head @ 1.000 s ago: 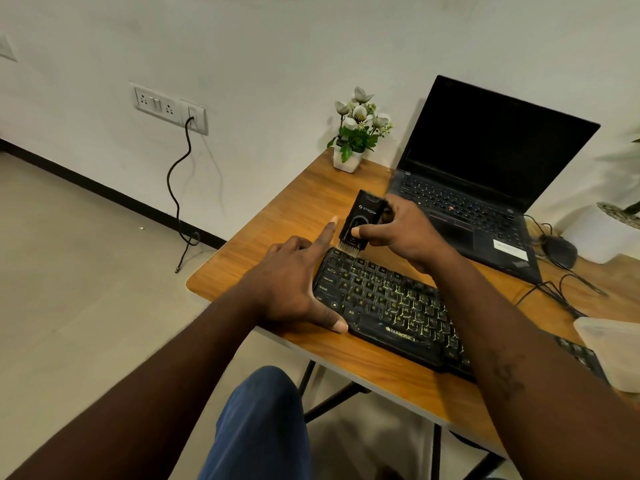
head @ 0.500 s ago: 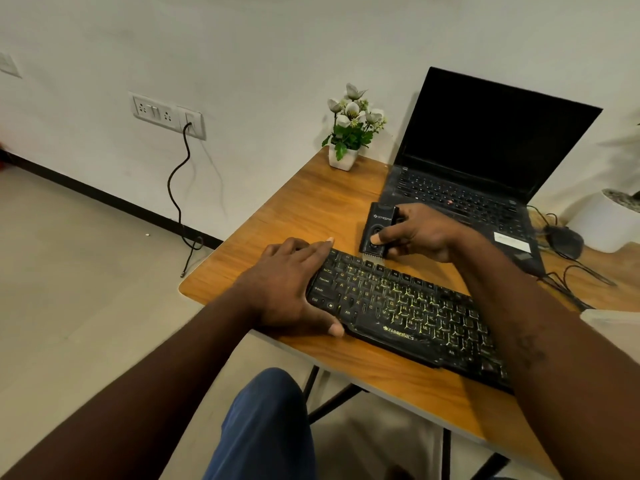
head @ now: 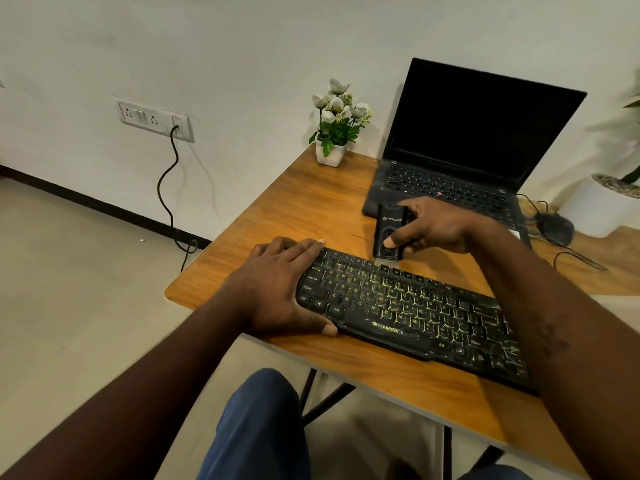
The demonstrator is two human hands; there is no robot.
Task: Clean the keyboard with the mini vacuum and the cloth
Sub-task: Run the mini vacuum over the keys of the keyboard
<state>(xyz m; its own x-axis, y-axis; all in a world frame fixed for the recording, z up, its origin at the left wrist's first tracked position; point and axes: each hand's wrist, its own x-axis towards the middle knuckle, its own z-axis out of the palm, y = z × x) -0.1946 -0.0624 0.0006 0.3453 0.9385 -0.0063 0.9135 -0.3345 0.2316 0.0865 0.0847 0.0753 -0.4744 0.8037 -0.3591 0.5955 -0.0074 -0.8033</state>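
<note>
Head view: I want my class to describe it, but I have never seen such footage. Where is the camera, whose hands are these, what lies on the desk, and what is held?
There is no machine here. A person wears one wide-angle camera on the head, and it looks down at their own two arms. On the wooden desk lie a black keyboard, an open laptop with a dark screen, and a small pot of flowers. The left hand rests flat on the keyboard's left end, steadying it. The right hand grips a small black vacuum, thumb on its front, with its brush tip at the keyboard's top row. No cloth shows.
</note>
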